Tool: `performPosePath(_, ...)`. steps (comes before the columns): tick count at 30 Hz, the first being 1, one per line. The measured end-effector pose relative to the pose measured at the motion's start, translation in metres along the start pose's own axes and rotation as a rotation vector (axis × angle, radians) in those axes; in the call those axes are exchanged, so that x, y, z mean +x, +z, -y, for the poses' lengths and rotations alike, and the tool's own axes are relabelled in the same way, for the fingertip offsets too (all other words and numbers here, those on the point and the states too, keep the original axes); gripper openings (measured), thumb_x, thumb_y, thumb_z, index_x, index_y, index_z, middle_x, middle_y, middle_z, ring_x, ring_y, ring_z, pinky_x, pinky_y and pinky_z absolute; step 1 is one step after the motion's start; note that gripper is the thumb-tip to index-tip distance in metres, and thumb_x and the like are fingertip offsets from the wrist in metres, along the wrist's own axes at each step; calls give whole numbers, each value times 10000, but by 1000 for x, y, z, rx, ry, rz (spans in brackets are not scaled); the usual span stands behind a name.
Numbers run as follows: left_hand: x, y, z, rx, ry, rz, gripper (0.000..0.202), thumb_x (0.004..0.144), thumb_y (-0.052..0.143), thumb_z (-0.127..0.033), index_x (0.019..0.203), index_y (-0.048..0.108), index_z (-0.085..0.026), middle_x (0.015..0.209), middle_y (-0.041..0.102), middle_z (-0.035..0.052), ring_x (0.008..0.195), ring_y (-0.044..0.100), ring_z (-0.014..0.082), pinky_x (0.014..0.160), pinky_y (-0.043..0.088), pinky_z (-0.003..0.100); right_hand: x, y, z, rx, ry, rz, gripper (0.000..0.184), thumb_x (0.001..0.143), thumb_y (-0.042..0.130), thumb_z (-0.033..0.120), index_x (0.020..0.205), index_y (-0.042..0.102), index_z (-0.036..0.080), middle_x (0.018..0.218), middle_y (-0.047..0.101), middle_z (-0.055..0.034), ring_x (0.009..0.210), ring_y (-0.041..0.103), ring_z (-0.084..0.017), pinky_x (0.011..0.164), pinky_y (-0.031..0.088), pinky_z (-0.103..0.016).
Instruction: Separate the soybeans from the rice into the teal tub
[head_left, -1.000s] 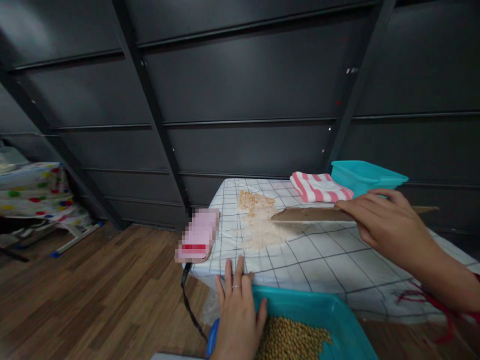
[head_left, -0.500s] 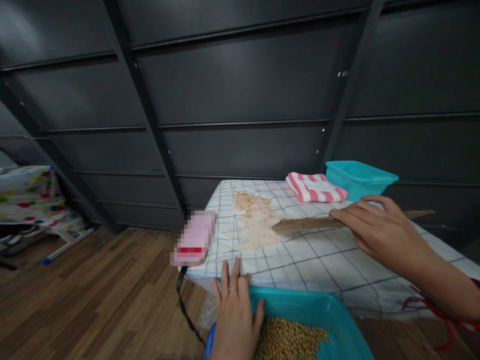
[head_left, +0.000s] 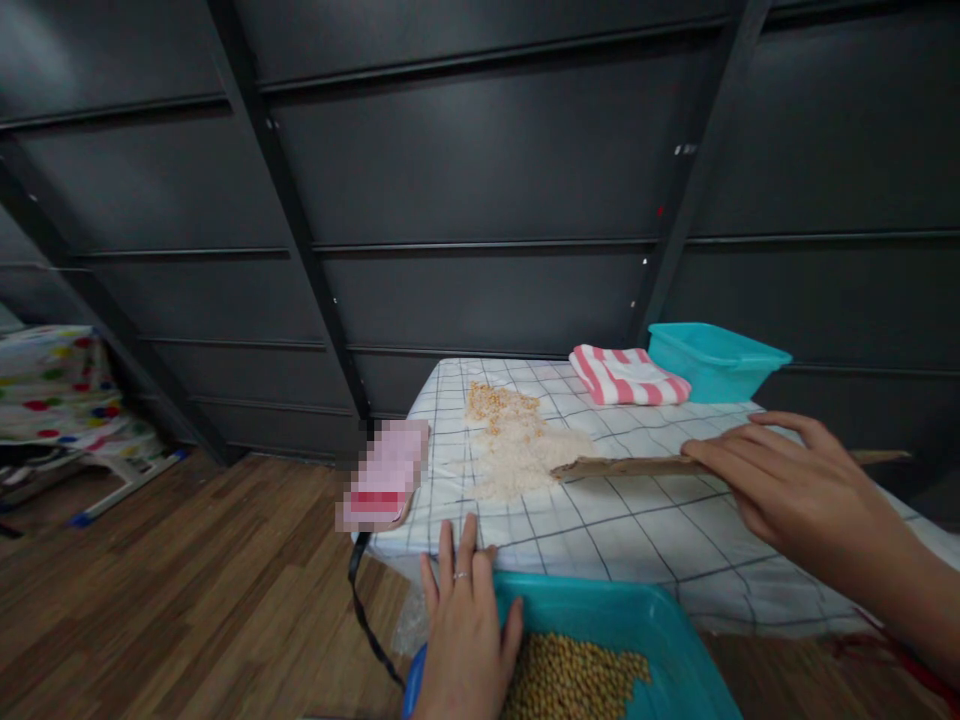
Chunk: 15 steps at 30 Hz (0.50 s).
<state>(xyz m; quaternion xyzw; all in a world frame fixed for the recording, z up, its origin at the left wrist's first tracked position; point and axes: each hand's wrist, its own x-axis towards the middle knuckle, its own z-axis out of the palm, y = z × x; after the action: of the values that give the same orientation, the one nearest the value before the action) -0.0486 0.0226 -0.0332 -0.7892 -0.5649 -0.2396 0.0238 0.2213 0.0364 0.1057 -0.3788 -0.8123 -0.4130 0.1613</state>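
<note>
My right hand (head_left: pixel 795 490) is closed around a long thin strip that looks like brown cardboard (head_left: pixel 630 467), held roughly level over the table. Its left end meets the right side of a pile of white rice-like grains (head_left: pixel 517 465). Yellow kernels (head_left: pixel 495 403) lie mixed in at the back of the pile. My left hand (head_left: pixel 469 630), with a ring on one finger, lies with fingers outstretched over the left corner of a teal bin (head_left: pixel 585 592), fingertips toward the table edge. Round yellowish-brown beans (head_left: pixel 577 672) fill part of that bin.
A white checked cloth (head_left: pixel 637 520) covers the table. Toward the back right are a folded pink-striped towel (head_left: pixel 626 375) and another teal bin (head_left: pixel 716 360). A pink blurred object (head_left: pixel 386 470) sits at the left edge with a black strap (head_left: pixel 364 610) hanging down.
My right hand has drawn the cardboard strip slightly toward me and to the right, uncovering more of the white grains behind it. My left hand has stayed on the bin corner.
</note>
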Motion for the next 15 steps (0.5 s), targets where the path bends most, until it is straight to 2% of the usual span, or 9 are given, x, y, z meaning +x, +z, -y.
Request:
performPosePath(8, 0, 4, 1, -1, -17, -18, 259, 739, 439, -190, 981, 521, -150, 1332, 392, 189, 1251, 233, 409, 899, 289, 687, -10, -13, 3, -36, -5, 14, 310, 686, 325, -12, 850, 539, 141, 695, 624, -59, 661, 562, -198, 702, 367, -387)
performPosePath(15, 2, -2, -2, -10, -21, 33, 251, 750, 414, -204, 967, 526, -149, 1337, 386, 191, 1250, 226, 415, 897, 282, 692, -18, -12, 2, -60, -21, 36, 321, 661, 336, -16, 859, 531, 146, 691, 617, -59, 671, 553, -207, 697, 365, -390)
